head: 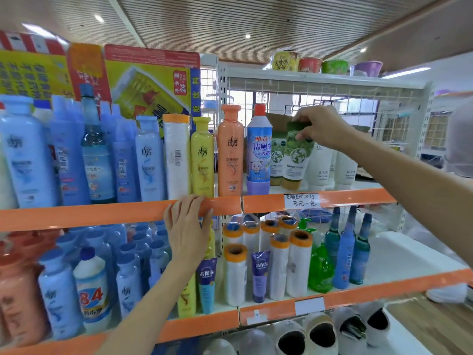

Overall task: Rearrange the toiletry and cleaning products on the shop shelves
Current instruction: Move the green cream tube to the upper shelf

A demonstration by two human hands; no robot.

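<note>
Shop shelving with orange edge strips (pixel 102 215) fills our view under a slatted ceiling; white mesh backs the right-hand bay.

Upper shelf, left to right: pale blue shampoo bottles (pixel 25 152), a white roll with an orange cap (pixel 176 157), a yellow bottle (pixel 202 157), an orange bottle (pixel 230 152), a blue-and-white toilet cleaner bottle (pixel 259 149) with a red cap. Just right of it stand two green tubes; the nearer, taller green tube (pixel 297 155) stands cap-down on the shelf. White tubes (pixel 320 162) stand behind and to the right.

Left hand (pixel 188 226): we see the fingers straight and slightly spread, lying flat over the orange strip directly below the yellow bottle. It holds nothing. It is well apart from the green tube, lower and to the left.

Right hand (pixel 320 126): reaches in from the right, with fingers and thumb curled over the top end of the green tube, pinching it. The tube is upright; we cannot tell whether its base touches the shelf or is just lifted.

Lower shelf, left to right: more blue bottles (pixel 58 290), a white "84" bottle (pixel 92 288), small purple tubes (pixel 259 275), white rolls with orange ends (pixel 298 262), a green pump bottle (pixel 320 267), tall slim blue-green bottles (pixel 345 252).

Handwritten price label (pixel 302 201) sits on the strip below the green tube. Instant-noodle cups (pixel 309 64) sit on top of the right bay.
</note>
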